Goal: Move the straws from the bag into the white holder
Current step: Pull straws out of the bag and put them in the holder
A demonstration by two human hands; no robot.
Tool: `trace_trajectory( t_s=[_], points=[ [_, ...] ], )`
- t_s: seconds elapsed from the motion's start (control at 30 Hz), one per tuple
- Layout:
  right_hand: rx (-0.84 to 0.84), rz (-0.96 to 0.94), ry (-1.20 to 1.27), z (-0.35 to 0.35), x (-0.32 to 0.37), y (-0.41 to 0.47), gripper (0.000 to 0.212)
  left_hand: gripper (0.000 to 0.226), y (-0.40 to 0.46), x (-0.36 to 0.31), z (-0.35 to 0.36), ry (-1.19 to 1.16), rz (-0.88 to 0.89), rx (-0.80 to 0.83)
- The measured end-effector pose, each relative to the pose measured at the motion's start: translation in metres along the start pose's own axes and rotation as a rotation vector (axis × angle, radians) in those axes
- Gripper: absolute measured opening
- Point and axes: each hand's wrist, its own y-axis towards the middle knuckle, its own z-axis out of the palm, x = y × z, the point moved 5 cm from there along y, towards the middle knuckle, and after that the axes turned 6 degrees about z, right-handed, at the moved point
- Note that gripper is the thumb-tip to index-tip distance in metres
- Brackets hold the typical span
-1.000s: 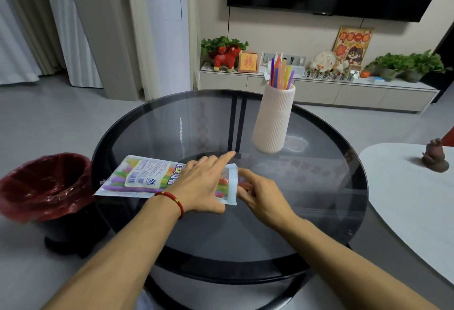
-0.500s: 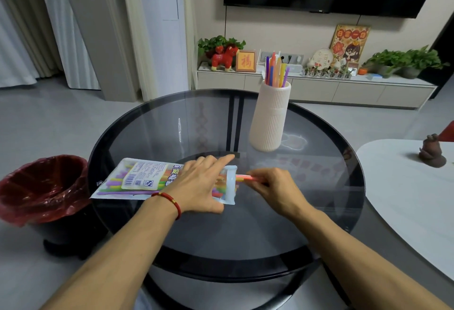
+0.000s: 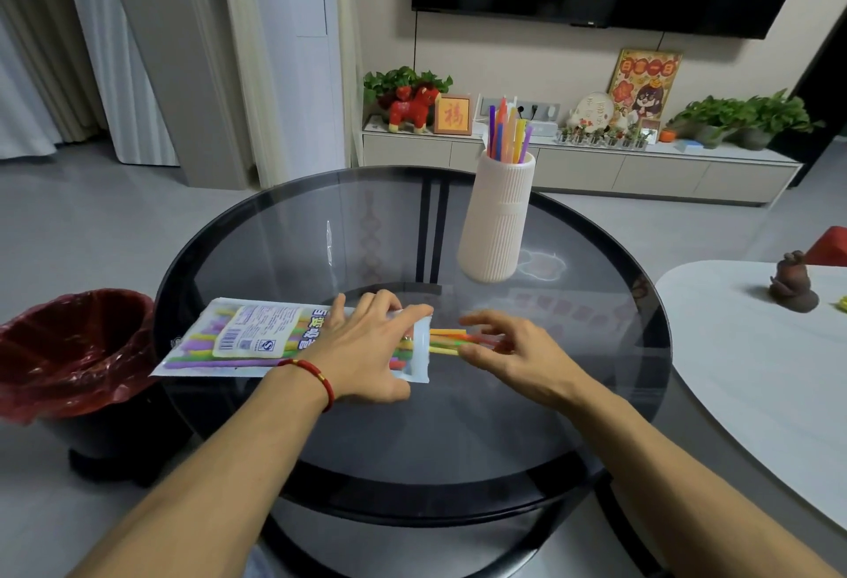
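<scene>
A clear plastic bag (image 3: 238, 339) of coloured straws lies flat on the round glass table (image 3: 412, 440), its open mouth pointing right. My left hand (image 3: 366, 348) presses down on the bag's mouth end and holds it in place. Several straws (image 3: 447, 339) stick out of the mouth, yellow, orange and red. My right hand (image 3: 518, 353) has its thumb and fingertips closed loosely around their ends. The ribbed white holder (image 3: 497, 220) stands upright at the table's far side, apart from both hands. Several straws (image 3: 506, 132) stand in it.
A bin with a red liner (image 3: 68, 348) stands on the floor left of the table. A white table (image 3: 756, 371) with a small brown figurine (image 3: 793, 282) sits at the right. A low TV cabinet runs along the far wall.
My right hand has drawn back to the right from the bag's mouth, and several straws now stick out where one showed. My left hand stays on the bag.
</scene>
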Motion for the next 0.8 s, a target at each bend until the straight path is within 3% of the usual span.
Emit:
trace_trajectory(
  t_s=[0.2, 0.4, 0.5, 0.6, 0.8],
  points=[
    [-0.132, -0.114, -0.099, 0.017, 0.011, 0.003, 0.021, 0.099, -0.001, -0.003, 0.0, 0.035, 0.018, 0.022],
    [-0.094, -0.085, 0.065, 0.011, 0.014, -0.001, 0.019, 0.109, 0.0, -0.008, 0.006, -0.06, -0.013, 0.089],
    [-0.057, -0.08, 0.175, 0.006, 0.018, -0.006, 0.016, 0.078, 0.007, -0.021, 0.001, -0.077, 0.032, -0.063],
    [-0.019, -0.035, 0.295, -0.001, 0.018, -0.01, 0.014, 0.047, 0.012, -0.022, 0.002, 0.024, 0.04, -0.102],
    [0.054, 0.046, 0.561, -0.032, -0.001, -0.02, 0.026, 0.032, 0.01, -0.012, 0.006, 0.055, -0.044, -0.051]
  ],
)
